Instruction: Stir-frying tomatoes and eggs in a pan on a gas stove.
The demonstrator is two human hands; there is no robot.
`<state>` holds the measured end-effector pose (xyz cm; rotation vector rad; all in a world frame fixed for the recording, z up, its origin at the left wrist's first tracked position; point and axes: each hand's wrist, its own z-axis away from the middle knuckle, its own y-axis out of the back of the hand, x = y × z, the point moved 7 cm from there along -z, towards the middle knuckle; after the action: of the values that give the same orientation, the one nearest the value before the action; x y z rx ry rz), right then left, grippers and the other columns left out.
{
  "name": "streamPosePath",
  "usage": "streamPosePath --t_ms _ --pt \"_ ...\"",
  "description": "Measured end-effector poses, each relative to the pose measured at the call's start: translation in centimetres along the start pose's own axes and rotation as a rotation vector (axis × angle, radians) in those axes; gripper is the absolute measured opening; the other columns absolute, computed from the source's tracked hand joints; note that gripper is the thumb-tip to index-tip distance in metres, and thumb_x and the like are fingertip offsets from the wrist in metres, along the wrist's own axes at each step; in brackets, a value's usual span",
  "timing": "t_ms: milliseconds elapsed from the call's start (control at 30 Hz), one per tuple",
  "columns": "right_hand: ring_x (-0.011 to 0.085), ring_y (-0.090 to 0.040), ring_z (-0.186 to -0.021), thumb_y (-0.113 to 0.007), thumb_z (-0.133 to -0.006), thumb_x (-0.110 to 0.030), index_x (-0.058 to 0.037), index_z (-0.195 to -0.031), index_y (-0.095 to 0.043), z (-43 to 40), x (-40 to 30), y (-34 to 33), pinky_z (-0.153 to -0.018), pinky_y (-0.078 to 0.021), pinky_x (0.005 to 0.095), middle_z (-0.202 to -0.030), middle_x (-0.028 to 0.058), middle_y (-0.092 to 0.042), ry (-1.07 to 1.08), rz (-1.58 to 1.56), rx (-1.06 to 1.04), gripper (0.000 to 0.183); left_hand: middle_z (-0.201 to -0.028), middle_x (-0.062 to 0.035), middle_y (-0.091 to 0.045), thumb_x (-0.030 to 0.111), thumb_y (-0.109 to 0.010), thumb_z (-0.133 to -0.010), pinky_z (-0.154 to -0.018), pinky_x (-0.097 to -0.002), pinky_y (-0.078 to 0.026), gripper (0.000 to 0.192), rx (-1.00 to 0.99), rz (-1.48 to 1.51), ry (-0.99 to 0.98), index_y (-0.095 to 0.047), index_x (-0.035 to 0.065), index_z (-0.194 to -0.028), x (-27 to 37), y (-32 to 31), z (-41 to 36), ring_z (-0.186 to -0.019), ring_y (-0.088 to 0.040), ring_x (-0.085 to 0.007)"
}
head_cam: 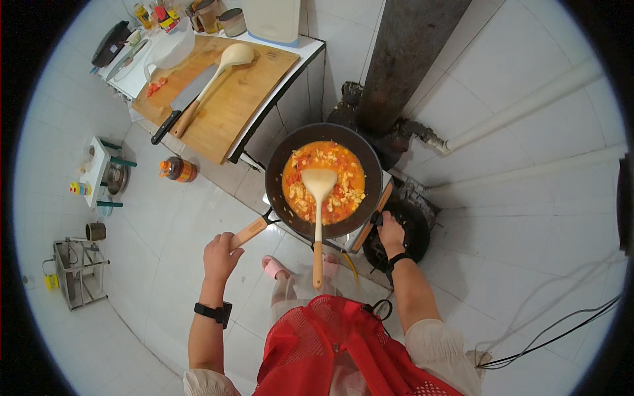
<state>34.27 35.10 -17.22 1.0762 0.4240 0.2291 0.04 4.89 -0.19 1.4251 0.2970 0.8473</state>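
My left hand (221, 255) is closed round the wooden handle of a dark wok (276, 185), which rests on a gas stove (379, 208). Tomato and scrambled egg (346, 198) in orange-red sauce fill the wok's bottom. Across it lies a cream spatula (318, 198) with a wooden handle, its blade in the food and its handle over the near rim; neither hand touches it. At the right of the wok, my right hand (391, 230) has its fingers on the stove's black knob (377, 218).
On the counter at the upper left, a wooden cutting board (247, 99) holds a kitchen knife (190, 94), a ladle (218, 74) and tomato bits (156, 87). An orange-capped bottle (179, 170) stands on the floor. A dark pillar (406, 59) and pipes (520, 111) rise beyond the stove.
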Motion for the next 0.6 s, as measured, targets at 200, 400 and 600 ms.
streamPosePath --t_ms 200,400,600 --pt "0.0347 -0.063 -0.083 -0.065 -0.082 -0.013 -0.0079 -0.12 -0.045 -0.02 0.01 0.24 -0.065 -0.0548 0.0434 -0.102 0.0171 -0.061 0.006 -0.006 0.009 0.043 -0.084 -0.0112 -0.061 0.018 -0.076 -0.065 -0.07 -0.0405 -0.047 0.037 0.008 0.003 -0.003 -0.06 0.0065 -0.097 0.13 0.17 -0.05 -0.078 -0.059 -0.0309" --pt "0.0344 -0.063 -0.083 -0.064 -0.081 -0.013 -0.0087 -0.12 -0.047 -0.06 0.38 -0.01 -0.064 -0.0543 0.0428 -0.098 0.0173 -0.062 -0.008 -0.029 0.021 0.043 -0.084 -0.011 -0.061 0.017 -0.076 -0.065 -0.069 -0.0399 -0.048 0.037 0.009 -0.005 -0.006 -0.06 0.0064 -0.097 -0.05 -0.06 -0.03 -0.077 -0.06 -0.0307" --pt "0.0358 -0.062 -0.084 -0.062 -0.082 -0.013 -0.0092 -0.124 -0.046 0.07 0.47 0.2 -0.067 -0.0532 0.0445 -0.102 0.0179 -0.061 0.011 -0.061 0.033 0.045 -0.085 -0.0113 -0.061 0.017 -0.076 -0.065 -0.07 -0.0405 -0.047 0.037 0.009 -0.008 -0.012 -0.06 0.0064 -0.097 0.01 -0.02 0.08 -0.078 -0.059 -0.0311"
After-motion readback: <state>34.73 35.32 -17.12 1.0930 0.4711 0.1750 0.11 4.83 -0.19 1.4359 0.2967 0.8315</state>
